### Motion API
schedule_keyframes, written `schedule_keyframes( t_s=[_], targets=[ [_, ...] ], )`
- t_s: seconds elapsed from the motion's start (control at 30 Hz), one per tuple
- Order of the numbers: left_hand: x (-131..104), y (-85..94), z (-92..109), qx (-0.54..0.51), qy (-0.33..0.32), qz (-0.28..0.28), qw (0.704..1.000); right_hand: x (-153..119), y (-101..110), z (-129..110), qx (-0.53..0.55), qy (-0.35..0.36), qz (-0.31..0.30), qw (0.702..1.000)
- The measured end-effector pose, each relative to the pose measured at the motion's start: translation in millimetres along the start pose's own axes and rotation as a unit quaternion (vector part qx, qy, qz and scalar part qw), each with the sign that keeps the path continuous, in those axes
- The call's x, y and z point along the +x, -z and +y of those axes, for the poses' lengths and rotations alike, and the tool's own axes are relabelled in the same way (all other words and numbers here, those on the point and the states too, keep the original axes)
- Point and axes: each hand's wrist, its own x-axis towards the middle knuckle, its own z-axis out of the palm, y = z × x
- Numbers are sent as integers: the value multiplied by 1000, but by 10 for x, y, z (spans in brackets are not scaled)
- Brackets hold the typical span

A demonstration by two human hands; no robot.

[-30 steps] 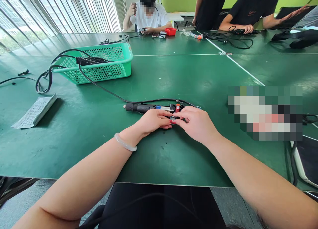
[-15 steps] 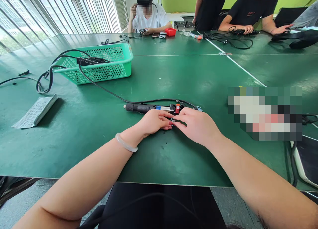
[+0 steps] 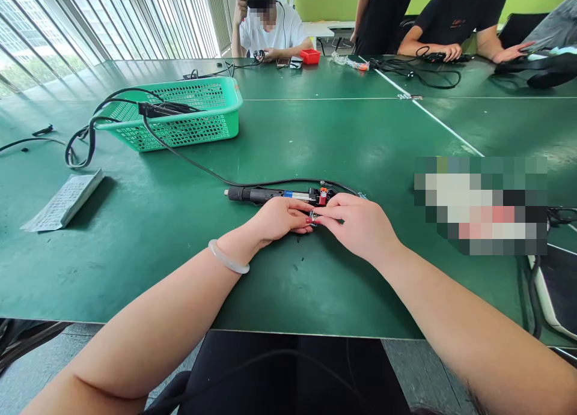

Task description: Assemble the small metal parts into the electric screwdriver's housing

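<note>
My left hand (image 3: 280, 218) and my right hand (image 3: 360, 224) meet over the green table, fingertips together. Between them they pinch a small metallic part (image 3: 313, 217), mostly covered by the fingers. Just behind the hands lies a black rod-shaped tool (image 3: 256, 195) with a blue and silver section and a red piece (image 3: 323, 196) near its right end. That right end is partly hidden by my right hand. A black cable (image 3: 202, 167) runs behind the tool. My left wrist wears a pale bangle (image 3: 228, 257).
A green basket (image 3: 180, 133) holding black cables stands at the back left, with a folded paper (image 3: 65, 202) nearer. At the right are a blurred patch (image 3: 487, 223) and a dark-topped object (image 3: 559, 283). People sit across the table (image 3: 288, 127), near a red box (image 3: 309, 56).
Both hands have stayed almost in place, with only a slight shift of the fingertips around the small part. The camera view has moved very little.
</note>
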Motion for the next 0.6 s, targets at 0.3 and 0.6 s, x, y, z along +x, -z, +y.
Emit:
schedule_keyframes(
  t_s=[0.3, 0.6],
  targets=[
    [14, 12, -17, 13, -3, -7, 1000, -24, -19, -26, -62, 24, 16, 998],
    [10, 10, -6, 14, -2, -3, 1000, -33, -22, -18, -67, 39, 35, 996]
  ],
)
